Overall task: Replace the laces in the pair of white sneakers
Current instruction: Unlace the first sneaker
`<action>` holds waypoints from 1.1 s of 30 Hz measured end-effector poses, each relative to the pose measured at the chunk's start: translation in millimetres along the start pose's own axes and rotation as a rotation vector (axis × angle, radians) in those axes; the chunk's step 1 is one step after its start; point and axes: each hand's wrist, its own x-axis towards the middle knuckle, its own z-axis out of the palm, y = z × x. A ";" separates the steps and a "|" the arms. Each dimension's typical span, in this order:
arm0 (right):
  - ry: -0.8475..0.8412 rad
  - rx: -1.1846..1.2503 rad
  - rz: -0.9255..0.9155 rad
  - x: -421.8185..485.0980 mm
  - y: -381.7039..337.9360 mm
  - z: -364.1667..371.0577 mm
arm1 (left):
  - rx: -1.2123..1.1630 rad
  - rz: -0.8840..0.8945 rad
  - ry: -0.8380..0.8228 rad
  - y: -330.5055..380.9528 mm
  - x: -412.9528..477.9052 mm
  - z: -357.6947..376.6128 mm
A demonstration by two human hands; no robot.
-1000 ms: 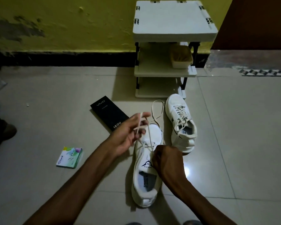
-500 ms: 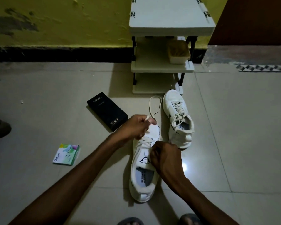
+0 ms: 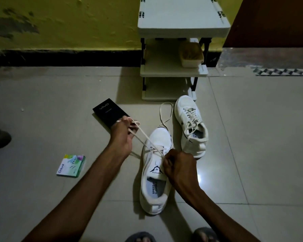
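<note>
White near sneaker (image 3: pixel 154 187) lies on grey floor tiles (image 3: pixel 252 137), toe pointing away from the person, heel twd the camera, tongue marked "SPEED"; only its lowest eyelets are threaded w/ a cream lace (image 3: pixel 149 136); left hand (image 3: pixel 122 135), up & left of the near sneaker's toe, has fingers curled round the lace, pulling two strands taut from the eyelets; right hand (image 3: pixel 178 165) sits at the near sneaker's right side by the tongue, fingers clenched, pinching the lace at the eyelet row; the lace's other end lies in a loose loop on the tiles just beyond the toe; far sneaker (image 3: pixel 191 126), fully laced, lies just right of & beyond the near sneaker, nearly parallel, not clearly touching it; black box (image 3: pixel 108 112) marked "vivo" is beyond-left of the near sneaker, partly behind the left hand; green & white packet (image 3: pixel 71 165) lies well to the left; white shelf rack (image 3: pixel 182 20) stands beyond the toe against a yellow wall (image 3: pixel 77 23), w/ a tan tub (image 3: pixel 191 54) on its middle shelf; two slippered feet (image 3: pixel 140 237) show just behind the heel at the bottom edge.
</note>
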 end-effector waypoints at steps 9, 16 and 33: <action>0.011 -0.038 -0.039 2.3 1.0 1.1 | 1.758 0.463 -0.793 -15.7 -15.8 -16.6; 0.024 -0.010 -0.013 -0.8 1.8 -1.2 | 1.355 0.631 -0.381 -14.7 -24.0 9.7; -0.051 -0.103 -0.045 2.7 -3.4 -7.3 | 2.077 0.300 -0.321 5.6 -41.9 -26.0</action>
